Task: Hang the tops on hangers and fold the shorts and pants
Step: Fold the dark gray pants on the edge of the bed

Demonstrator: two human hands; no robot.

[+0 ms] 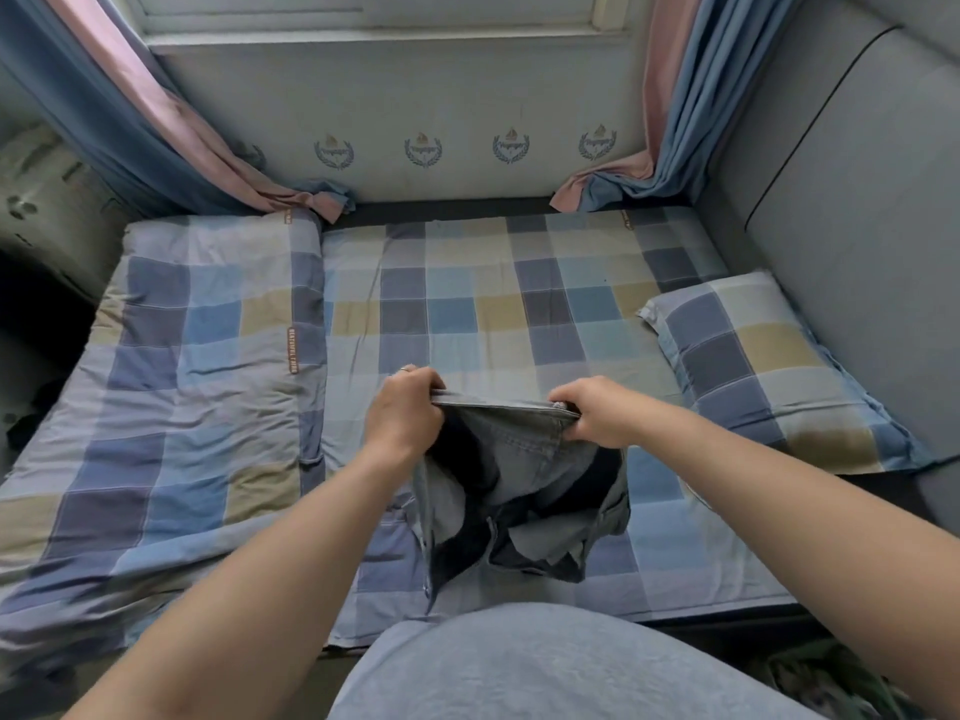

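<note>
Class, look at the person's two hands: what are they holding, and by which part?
Both hands, left hand and right hand, grip grey denim shorts by the waistband, one at each end, above the checked bed sheet.

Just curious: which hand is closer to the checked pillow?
Right. The right hand, gripping the grey shorts, is just left of the pillow; the left hand grips their far end.

Soft daylight from the window (363,18); edges curve, slightly blurred.

A home bedroom: a wide bed (493,304) dressed in blue, grey and tan checked cotton, a matching checked pillow (769,371) at the bed's right side, and blue-and-pink fabric curtains (675,122) hanging beyond its far edge.
</note>
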